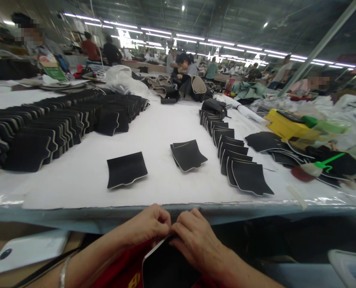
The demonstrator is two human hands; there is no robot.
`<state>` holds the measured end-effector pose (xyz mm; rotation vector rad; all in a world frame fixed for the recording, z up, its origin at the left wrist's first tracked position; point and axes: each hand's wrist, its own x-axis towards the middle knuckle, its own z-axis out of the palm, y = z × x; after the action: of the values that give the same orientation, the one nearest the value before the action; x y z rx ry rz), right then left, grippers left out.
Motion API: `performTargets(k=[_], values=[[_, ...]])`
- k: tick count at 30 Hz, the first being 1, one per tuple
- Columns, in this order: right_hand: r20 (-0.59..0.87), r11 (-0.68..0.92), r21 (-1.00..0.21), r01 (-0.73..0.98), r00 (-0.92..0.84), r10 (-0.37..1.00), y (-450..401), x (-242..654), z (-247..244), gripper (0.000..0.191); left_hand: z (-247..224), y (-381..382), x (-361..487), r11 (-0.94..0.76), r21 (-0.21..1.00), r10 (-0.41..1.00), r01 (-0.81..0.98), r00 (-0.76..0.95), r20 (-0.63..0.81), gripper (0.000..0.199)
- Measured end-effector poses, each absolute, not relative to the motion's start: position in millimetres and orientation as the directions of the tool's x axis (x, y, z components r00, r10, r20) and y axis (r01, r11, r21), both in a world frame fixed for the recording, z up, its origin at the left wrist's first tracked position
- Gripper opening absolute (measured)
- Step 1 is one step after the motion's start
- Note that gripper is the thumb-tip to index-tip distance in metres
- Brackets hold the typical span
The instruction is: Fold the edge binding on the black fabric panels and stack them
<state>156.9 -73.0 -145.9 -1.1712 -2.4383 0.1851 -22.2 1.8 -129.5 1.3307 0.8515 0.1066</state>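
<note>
Below the near edge of the table [88, 188], close in front of the person, one black panel [168, 266] is held, its lower part out of frame. The right hand [195, 238] grasps it at the upper end, fingers bent over the edge. The left hand [150, 224] meets it there with fingers curled; what lies between its fingertips is hidden, so its grip cannot be told. Judged by eye, the panel is thin and light, pliable yet firm enough to keep a curve, as the row [248, 178] of similar pieces at right suggests. The dark face appears matt and unlikely to slip; breakage seems improbable, creasing or marking less so. Recommended hold: straight margins, thumb against fingers, light pressure, clear of the shaped edge.
</note>
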Motion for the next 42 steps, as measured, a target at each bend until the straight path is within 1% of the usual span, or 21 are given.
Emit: performTargets(k=[2,4,9,12,16,17,19,21,23,24,27,28,30,34,37,42], values=[[0.316,0.662,-0.282,0.694,-0.584,0.748,-71,157,-146,0.011,-130,0,-21,0.255,0.875,0.51,0.412,0.711,-0.484,0.005],[0.296,0.666,-0.292,0.686,-0.597,0.745,-69,158,-144,0.011,-130,1,-20,0.21,0.878,0.516,0.431,0.714,-0.474,0.004],[0.155,0.58,-0.43,0.692,-0.576,0.802,-65,160,-127,0.009,-127,5,-22,0.038,0.876,0.58,0.481,0.703,-0.411,0.005],[0.066,0.557,-0.504,0.66,-0.613,0.787,-74,159,-114,0.011,-127,6,-25,-0.067,0.838,0.646,0.542,0.664,-0.378,0.006],[0.129,0.664,-0.49,0.565,-0.706,0.696,-88,161,-98,0.018,-124,4,-27,-0.146,0.814,0.671,0.562,0.661,-0.336,0.009],[0.129,0.661,-0.502,0.559,-0.707,0.696,-90,162,-94,0.017,-123,3,-26,-0.155,0.821,0.663,0.549,0.675,-0.326,0.009],[0.094,0.585,-0.567,0.579,-0.661,0.745,-88,165,-90,0.013,-117,2,-27,-0.164,0.843,0.64,0.513,0.705,-0.305,0.013],[0.056,0.486,-0.639,0.596,-0.594,0.803,-84,168,-91,0.013,-111,1,-32,-0.111,0.88,0.62,0.462,0.724,-0.302,0.025],[0.049,0.44,-0.687,0.579,-0.566,0.823,-80,169,-96,0.013,-106,-1,-42,-0.057,0.905,0.624,0.421,0.723,-0.297,0.039],[0.041,0.424,-0.704,0.57,-0.564,0.825,-79,170,-100,0.013,-104,-4,-48,-0.057,0.905,0.633,0.422,0.716,-0.294,0.039],[0.008,0.382,-0.734,0.561,-0.556,0.831,-78,170,-109,0.009,-103,-14,-62,-0.147,0.847,0.664,0.511,0.686,-0.299,0.02],[-0.004,0.372,-0.738,0.563,-0.555,0.832,-78,170,-111,0.008,-104,-18,-64,-0.168,0.825,0.675,0.54,0.673,-0.303,0.018],[-0.027,0.358,-0.744,0.565,-0.56,0.828,-77,169,-113,0.007,-106,-24,-64,-0.173,0.811,0.697,0.559,0.652,-0.3,0.017],[-0.081,0.33,-0.737,0.59,-0.561,0.824,-72,167,-111,0.008,-109,-30,-59,-0.171,0.826,0.73,0.537,0.632,-0.26,0.017],[-0.116,0.302,-0.732,0.61,-0.549,0.828,-71,168,-112,0.007,-109,-30,-56,-0.151,0.826,0.747,0.544,0.61,-0.265,0.016],[-0.089,0.306,-0.732,0.609,-0.531,0.843,-73,170,-120,0.006,-109,-32,-54,-0.212,0.817,0.728,0.537,0.644,-0.235,0.019]])
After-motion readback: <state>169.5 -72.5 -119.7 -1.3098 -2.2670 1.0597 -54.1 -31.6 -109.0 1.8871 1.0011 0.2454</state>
